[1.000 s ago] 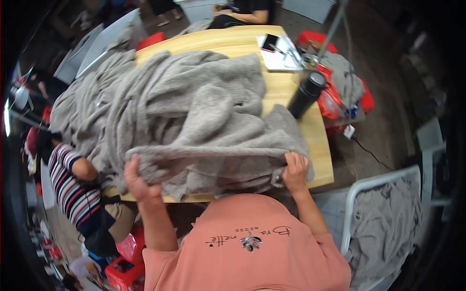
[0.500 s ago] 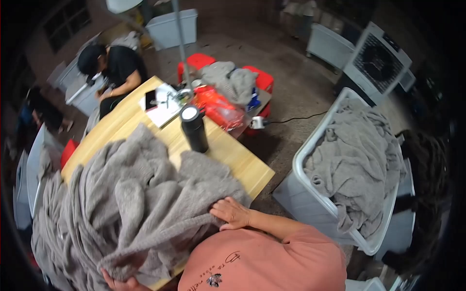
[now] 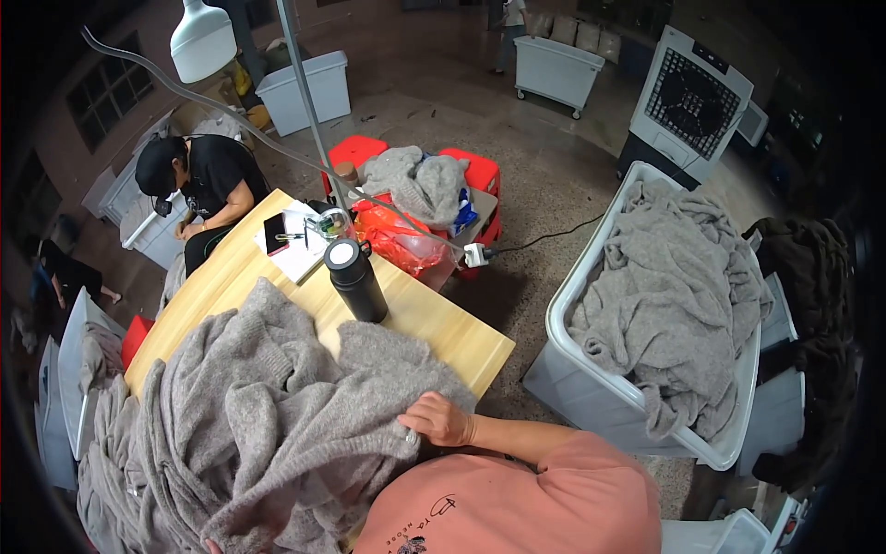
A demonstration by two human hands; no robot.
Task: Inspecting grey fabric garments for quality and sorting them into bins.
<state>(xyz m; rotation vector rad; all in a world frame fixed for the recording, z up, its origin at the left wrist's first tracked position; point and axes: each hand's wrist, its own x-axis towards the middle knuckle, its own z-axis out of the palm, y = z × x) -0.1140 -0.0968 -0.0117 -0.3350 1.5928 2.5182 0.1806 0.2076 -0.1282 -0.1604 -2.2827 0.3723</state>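
Note:
A grey knitted sweater (image 3: 277, 406) lies bunched over the wooden table (image 3: 452, 323), its folds spilling past the left side. My right hand (image 3: 437, 420) is closed on the sweater's near right edge, fingers curled over the knit. Of my left hand (image 3: 213, 547) only a bit of fingertip shows at the bottom rim, against the sweater's lower edge; the rest is hidden. Just beyond the cloth stands a black thermos bottle (image 3: 356, 282). Behind it lie white papers (image 3: 297, 262) with a phone (image 3: 276, 234) on them.
A white bin (image 3: 554, 319) heaped with grey knits (image 3: 669, 295) stands on the right, before an air cooler (image 3: 692, 102). Red stools (image 3: 472, 171) with a grey garment sit beyond the table. A lamp (image 3: 203, 42) and pole rise there. A co-worker (image 3: 212, 189) sits at far left.
The view has tilted up, bringing the lamp and more background in. My left hand has mostly slipped out at the bottom. My right hand keeps its hold, its fingers more curled.

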